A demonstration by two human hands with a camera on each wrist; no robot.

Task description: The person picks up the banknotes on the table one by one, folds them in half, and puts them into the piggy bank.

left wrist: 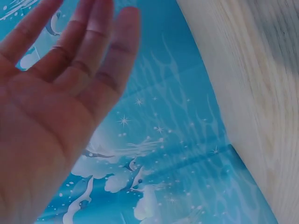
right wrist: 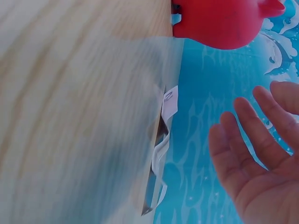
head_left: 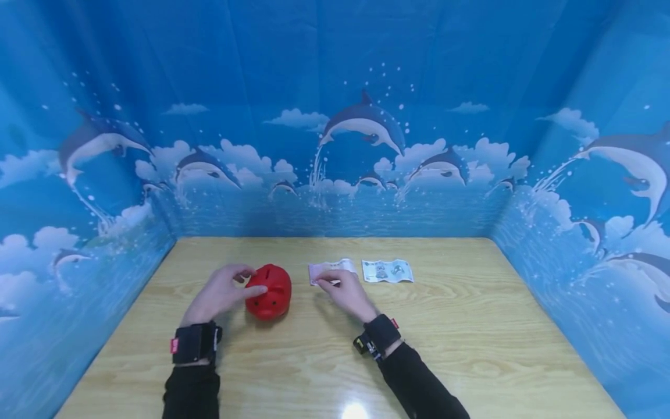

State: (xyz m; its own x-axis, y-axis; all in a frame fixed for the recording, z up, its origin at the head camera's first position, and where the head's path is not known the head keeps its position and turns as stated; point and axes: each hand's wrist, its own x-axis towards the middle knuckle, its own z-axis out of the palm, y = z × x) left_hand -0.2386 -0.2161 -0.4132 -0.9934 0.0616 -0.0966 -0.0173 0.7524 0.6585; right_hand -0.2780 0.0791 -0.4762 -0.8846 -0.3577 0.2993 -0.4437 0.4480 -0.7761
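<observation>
A red piggy bank [head_left: 268, 302] with a dark slot on its back stands left of the table's middle. In the head view my left hand [head_left: 224, 291] is at its left side, the thumb over its top. The left wrist view shows the fingers of that left hand [left wrist: 70, 60] loosely extended; the piggy bank is out of that view. My right hand [head_left: 346, 291] hovers at the near edge of a pinkish banknote [head_left: 323, 270], covering part of it. Relaxed fingers, with nothing visible between them, show on the right hand [right wrist: 261, 158] in the right wrist view.
A second, pale greenish banknote [head_left: 387, 271] lies to the right of the first, slightly wavy. The light wooden table [head_left: 471, 337] is bordered at the back and sides by a blue curtain [head_left: 262, 215] printed with dolphins.
</observation>
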